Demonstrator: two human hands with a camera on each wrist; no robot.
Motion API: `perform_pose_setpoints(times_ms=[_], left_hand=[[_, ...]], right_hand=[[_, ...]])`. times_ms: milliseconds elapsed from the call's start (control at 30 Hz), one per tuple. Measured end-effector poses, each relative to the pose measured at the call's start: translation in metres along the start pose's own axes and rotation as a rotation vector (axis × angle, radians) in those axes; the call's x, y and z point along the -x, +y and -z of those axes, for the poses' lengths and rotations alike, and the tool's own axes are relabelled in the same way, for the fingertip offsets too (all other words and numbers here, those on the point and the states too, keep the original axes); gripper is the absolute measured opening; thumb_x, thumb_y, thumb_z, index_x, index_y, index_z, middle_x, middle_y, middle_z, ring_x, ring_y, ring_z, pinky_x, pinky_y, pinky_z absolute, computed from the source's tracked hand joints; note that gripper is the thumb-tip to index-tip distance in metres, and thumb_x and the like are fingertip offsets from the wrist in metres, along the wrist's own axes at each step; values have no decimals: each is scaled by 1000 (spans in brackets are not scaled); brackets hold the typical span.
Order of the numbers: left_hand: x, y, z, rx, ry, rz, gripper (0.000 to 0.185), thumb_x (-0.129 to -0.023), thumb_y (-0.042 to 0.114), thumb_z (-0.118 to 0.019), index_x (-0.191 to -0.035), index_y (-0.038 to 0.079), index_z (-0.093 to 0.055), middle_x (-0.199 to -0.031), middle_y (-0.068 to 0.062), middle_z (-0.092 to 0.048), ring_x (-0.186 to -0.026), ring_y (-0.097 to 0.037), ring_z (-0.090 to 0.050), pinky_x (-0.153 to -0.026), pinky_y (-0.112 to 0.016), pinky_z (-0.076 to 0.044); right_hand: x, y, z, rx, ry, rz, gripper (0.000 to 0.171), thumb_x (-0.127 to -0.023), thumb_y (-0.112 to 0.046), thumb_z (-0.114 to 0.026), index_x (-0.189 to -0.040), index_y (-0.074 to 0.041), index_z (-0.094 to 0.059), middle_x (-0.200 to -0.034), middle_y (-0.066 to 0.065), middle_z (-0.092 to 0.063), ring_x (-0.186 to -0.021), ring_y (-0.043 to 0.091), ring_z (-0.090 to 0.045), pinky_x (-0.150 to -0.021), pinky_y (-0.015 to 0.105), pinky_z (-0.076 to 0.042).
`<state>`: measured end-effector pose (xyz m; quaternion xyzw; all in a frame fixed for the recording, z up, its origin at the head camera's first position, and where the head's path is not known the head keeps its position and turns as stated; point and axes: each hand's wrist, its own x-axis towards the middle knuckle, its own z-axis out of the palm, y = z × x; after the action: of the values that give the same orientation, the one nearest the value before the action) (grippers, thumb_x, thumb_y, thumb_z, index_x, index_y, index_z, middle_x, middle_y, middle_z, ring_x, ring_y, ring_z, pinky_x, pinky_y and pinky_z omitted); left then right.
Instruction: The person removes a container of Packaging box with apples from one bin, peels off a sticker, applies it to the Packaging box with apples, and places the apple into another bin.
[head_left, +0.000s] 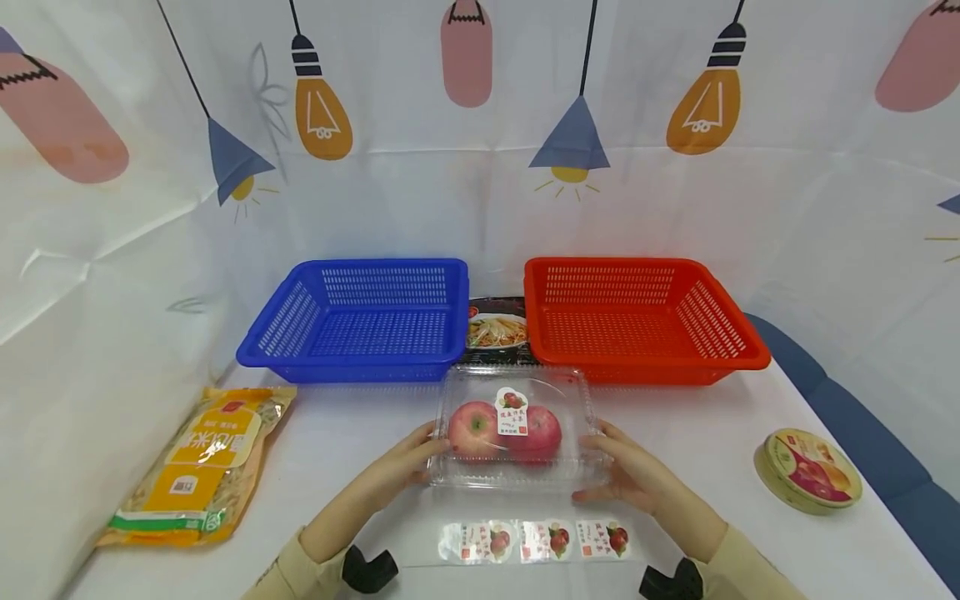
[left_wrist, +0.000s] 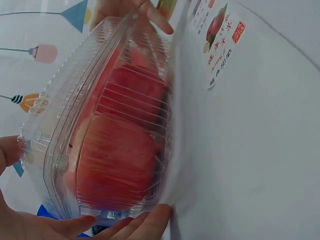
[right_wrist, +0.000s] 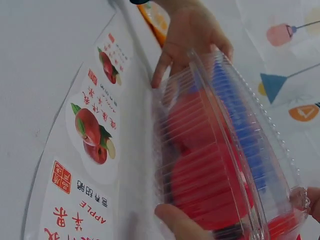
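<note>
A clear plastic clamshell box with two red apples inside sits in front of me, its lid down. On the lid is a white label with an apple picture. My left hand grips the box's left side, thumb on the rim and fingers lower down, as the left wrist view shows. At the right side my right hand grips it likewise, with one finger low near the base in the right wrist view. Just below the box lies a strip of apple labels.
Behind the box stand a blue basket and a red basket, with a dark noodle packet between them. A yellow grain bag lies at left. A round tin is near the table's right edge, beside a blue seat.
</note>
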<state>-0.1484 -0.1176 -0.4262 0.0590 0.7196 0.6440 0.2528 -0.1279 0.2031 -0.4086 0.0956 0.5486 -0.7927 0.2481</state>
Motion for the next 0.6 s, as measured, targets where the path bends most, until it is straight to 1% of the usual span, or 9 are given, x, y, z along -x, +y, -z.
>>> perform_pose_setpoints(times_ms=[67, 167, 233, 333, 433, 533, 600], left_hand=[[2, -1, -2, 11, 6, 10, 65, -93, 30, -49, -143, -1, -21, -142, -30, -25, -123, -43, -36, -94, -49, -41], [9, -1, -6, 31, 14, 18, 62, -93, 30, -49, -140, -1, -23, -139, -32, -27, -119, -42, -40, -89, -45, -46], [16, -1, -8, 40, 8, 21, 61, -94, 30, -49, -139, -1, -24, -138, -32, -29, -120, -42, -40, -90, -46, -46], [28, -3, -12, 34, -20, 13, 61, -94, 32, -49, -138, -1, -24, -136, -31, -33, -119, -38, -43, -93, -48, -44], [38, -1, -13, 18, -52, -16, 59, -94, 32, -49, -138, 0, -24, -134, -28, -37, -116, -34, -46, -94, -48, -42], [44, 6, -14, -11, -68, -64, 57, -95, 31, -49, -136, 1, -25, -132, -24, -38, -117, -33, -46, -95, -48, -42], [45, 12, -16, -37, -70, -111, 54, -94, 30, -50, -134, 1, -26, -132, -24, -38, -117, -33, -45, -94, -48, -42]], right_hand=[[1, 1, 0, -27, -22, 6, 73, -91, -12, -45, -147, -10, 3, -137, 25, -7, -121, 47, -21, -83, 64, -41], [5, 3, 0, -77, -47, 8, 73, -92, -8, -45, -147, -12, 2, -138, 23, -8, -119, 45, -29, -87, 63, -40], [10, 5, 0, -99, -47, -2, 73, -92, -6, -45, -147, -13, 2, -139, 22, -7, -117, 44, -31, -87, 62, -40], [20, 8, -1, -111, -29, -29, 74, -92, -5, -46, -148, -14, 2, -140, 21, -5, -118, 45, -28, -87, 61, -40], [29, 8, -2, -77, -35, -32, 75, -92, -6, -46, -148, -15, 3, -142, 21, -2, -118, 43, -27, -87, 60, -42], [36, 2, 1, -22, -81, -6, 77, -92, -6, -45, -147, -15, 7, -144, 20, 1, -116, 40, -34, -89, 59, -42], [40, -4, 4, 17, -100, 13, 77, -92, -8, -46, -147, -15, 8, -145, 20, 2, -114, 37, -39, -89, 58, -42]])
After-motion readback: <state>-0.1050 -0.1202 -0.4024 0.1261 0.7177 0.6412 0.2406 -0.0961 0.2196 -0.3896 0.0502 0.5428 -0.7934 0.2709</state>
